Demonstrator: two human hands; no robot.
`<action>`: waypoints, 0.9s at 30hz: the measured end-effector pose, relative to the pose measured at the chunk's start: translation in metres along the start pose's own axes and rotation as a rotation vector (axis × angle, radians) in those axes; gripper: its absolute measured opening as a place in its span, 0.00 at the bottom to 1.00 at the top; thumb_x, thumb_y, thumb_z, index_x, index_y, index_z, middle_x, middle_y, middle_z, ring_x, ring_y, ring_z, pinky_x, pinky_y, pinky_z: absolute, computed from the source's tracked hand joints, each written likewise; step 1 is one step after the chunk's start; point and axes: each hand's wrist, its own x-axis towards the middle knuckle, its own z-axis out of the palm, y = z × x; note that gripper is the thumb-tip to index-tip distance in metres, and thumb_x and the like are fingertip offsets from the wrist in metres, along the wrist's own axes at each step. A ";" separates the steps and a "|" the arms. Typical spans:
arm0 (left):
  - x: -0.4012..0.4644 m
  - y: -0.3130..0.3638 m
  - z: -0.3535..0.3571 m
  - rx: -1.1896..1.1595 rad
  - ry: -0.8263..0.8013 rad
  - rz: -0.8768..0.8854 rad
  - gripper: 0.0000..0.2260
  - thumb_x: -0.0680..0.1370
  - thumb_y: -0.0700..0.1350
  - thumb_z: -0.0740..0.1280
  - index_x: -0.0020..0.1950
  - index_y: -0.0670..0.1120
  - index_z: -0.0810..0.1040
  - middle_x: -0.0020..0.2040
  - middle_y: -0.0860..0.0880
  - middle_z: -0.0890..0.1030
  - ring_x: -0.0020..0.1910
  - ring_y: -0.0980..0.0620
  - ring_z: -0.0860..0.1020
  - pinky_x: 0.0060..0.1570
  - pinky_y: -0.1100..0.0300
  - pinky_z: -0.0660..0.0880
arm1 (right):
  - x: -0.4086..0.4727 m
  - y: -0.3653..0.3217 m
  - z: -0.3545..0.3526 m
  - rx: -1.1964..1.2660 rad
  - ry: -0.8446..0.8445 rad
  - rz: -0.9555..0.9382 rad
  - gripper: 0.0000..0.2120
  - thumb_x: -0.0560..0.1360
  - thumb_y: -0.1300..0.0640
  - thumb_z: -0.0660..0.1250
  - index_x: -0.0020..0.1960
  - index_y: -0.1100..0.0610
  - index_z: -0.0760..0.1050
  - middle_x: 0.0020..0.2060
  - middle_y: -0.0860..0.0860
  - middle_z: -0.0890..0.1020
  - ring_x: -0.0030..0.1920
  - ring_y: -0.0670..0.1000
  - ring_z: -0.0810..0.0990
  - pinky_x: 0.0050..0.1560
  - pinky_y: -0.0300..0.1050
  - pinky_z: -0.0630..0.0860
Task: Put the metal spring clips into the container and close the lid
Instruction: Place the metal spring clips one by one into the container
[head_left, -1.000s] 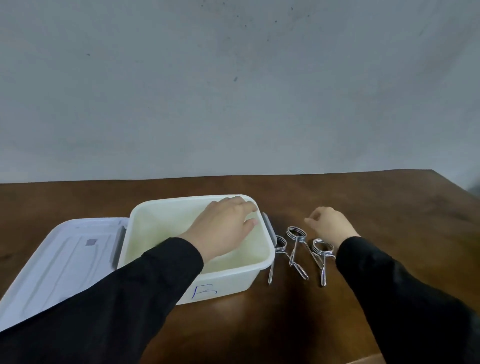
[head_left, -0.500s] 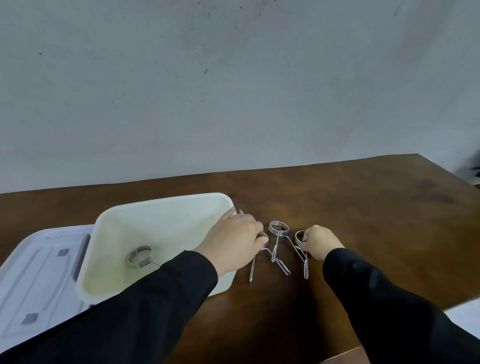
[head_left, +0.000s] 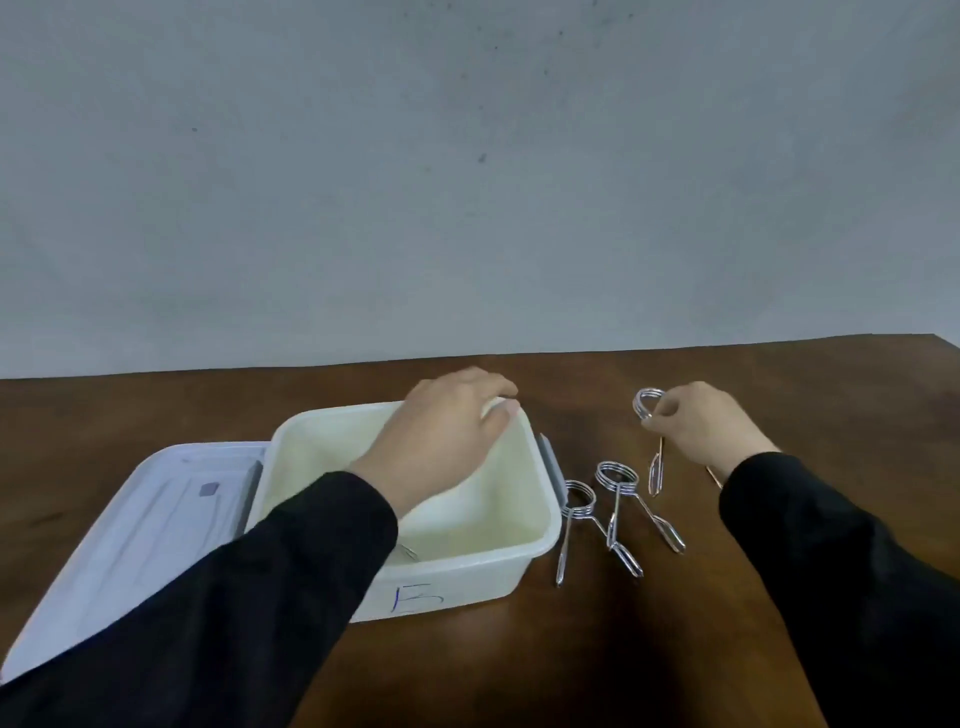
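A white plastic container (head_left: 524, 561) marked with a blue letter stands open on the brown table. My left hand (head_left: 441, 441) rests over its far right rim, fingers curled on the edge. My right hand (head_left: 701, 426) holds one metal spring clip (head_left: 649, 410) lifted above the table, to the right of the container. Two more spring clips (head_left: 579, 501) (head_left: 618, 480) lie on the table just right of the container. A bit of another clip (head_left: 408, 551) shows inside the container beside my left sleeve.
The pale lid (head_left: 135, 535) lies flat on the table, touching the container's left side. A grey latch (head_left: 550, 462) sits on the container's right wall. The table's far edge meets a grey wall; its right corner (head_left: 935, 338) is in view.
My right hand closed on the rightmost clip and lifted it off the table. My left hand moved from the clips back onto the container's rim.
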 end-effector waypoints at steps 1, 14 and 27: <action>0.001 -0.022 -0.016 -0.007 0.051 -0.074 0.13 0.82 0.50 0.60 0.62 0.50 0.79 0.59 0.53 0.80 0.58 0.51 0.77 0.60 0.54 0.71 | -0.003 -0.022 -0.015 0.032 0.035 -0.061 0.09 0.76 0.51 0.71 0.42 0.55 0.83 0.38 0.51 0.82 0.37 0.50 0.78 0.35 0.44 0.70; -0.057 -0.160 -0.043 0.062 0.031 -0.501 0.13 0.81 0.45 0.58 0.59 0.50 0.80 0.54 0.48 0.84 0.54 0.44 0.79 0.53 0.52 0.76 | -0.075 -0.270 0.080 -0.088 -0.425 -0.552 0.09 0.73 0.56 0.70 0.46 0.62 0.83 0.38 0.55 0.83 0.34 0.53 0.76 0.33 0.42 0.70; -0.067 -0.163 -0.027 -0.025 0.166 -0.512 0.08 0.83 0.47 0.55 0.55 0.51 0.74 0.41 0.50 0.81 0.37 0.52 0.78 0.35 0.59 0.76 | -0.075 -0.291 0.193 -0.280 -0.418 -0.581 0.09 0.77 0.60 0.67 0.56 0.58 0.80 0.46 0.55 0.83 0.45 0.56 0.82 0.52 0.48 0.78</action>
